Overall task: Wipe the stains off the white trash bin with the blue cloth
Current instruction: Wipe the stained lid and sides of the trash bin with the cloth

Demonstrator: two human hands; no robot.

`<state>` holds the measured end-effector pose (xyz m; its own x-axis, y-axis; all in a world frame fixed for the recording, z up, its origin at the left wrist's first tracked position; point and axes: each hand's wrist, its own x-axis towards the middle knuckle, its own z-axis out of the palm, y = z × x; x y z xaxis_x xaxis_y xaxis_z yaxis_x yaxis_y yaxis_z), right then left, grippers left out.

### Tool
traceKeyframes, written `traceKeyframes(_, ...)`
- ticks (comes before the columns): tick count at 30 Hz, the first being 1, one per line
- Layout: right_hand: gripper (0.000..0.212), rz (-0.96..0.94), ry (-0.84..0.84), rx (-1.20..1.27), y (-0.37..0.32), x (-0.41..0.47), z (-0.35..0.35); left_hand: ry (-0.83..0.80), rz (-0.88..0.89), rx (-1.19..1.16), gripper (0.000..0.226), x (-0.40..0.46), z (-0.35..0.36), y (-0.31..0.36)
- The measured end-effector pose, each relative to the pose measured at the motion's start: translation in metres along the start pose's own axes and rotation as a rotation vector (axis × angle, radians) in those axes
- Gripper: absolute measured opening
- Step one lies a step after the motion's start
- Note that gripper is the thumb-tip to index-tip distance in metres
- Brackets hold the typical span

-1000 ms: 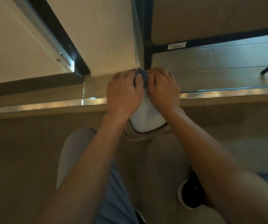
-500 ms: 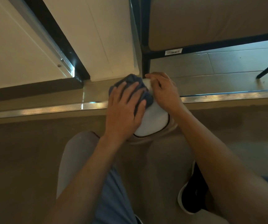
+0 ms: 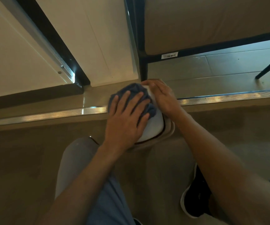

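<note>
The white trash bin (image 3: pixel 153 127) stands on the floor just in front of my knees, seen from above, its lid facing me. A crumpled blue cloth (image 3: pixel 134 90) lies on the far left part of the lid. My left hand (image 3: pixel 127 117) presses flat on the cloth with fingers spread. My right hand (image 3: pixel 162 96) grips the bin's far right edge and steadies it. Much of the lid is hidden under both hands.
A metal threshold strip (image 3: pixel 228 96) runs across the floor behind the bin. A white door panel (image 3: pixel 88 38) and a black-framed seat (image 3: pixel 212 21) stand beyond it. A black chair leg (image 3: pixel 269 67) is at the far right. My black shoe (image 3: pixel 196 198) is at the lower right.
Both hands held the bunched cloth at the bin's far edge; my left hand then spread it flat over the lid, and my right hand shifted to the bin's right edge.
</note>
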<state>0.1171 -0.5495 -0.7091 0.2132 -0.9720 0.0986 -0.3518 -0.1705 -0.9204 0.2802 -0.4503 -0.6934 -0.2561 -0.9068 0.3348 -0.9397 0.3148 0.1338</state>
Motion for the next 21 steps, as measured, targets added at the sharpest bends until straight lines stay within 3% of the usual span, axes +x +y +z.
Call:
traceKeyframes(1, 0.034, -0.009, 0.014, -0.021, 0.0, 0.0, 0.005, 0.005, -0.023, 0.0, 0.046, -0.005, -0.004, -0.013)
traceKeyframes(6, 0.033, -0.005, 0.05, -0.05, -0.001, 0.0, 0.014, -0.039, -0.463, -0.104, 0.055, 0.048, -0.009, -0.03)
traceKeyframes(13, 0.033, -0.093, 0.1, -0.04, 0.004, -0.007, 0.01, -0.014, -0.128, 0.005, 0.052, 0.021, 0.002, 0.004)
traceKeyframes(21, 0.032, -0.025, 0.102, -0.088, 0.003, -0.008, 0.011, 0.162, -0.303, -0.214, 0.038, 0.018, -0.006, -0.025)
